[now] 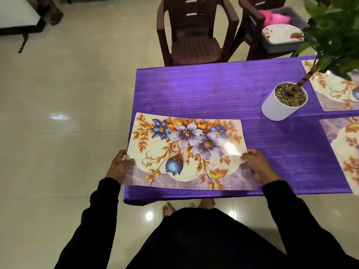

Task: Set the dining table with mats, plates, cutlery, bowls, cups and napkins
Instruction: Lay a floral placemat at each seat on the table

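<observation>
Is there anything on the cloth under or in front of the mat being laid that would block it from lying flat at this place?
Nothing visible does. Both hands, left and right, hold the mat by its side edges over bare purple cloth. The plant pot and the other mats sit apart, to the right.

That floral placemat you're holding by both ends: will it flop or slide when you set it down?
The floral placemat held by the left hand and right hand stays flat, so it is probably semi-stiff. Its glossy glare suggests a slick surface; it may slide on the purple tablecloth. Looks thin, likely light.
</observation>
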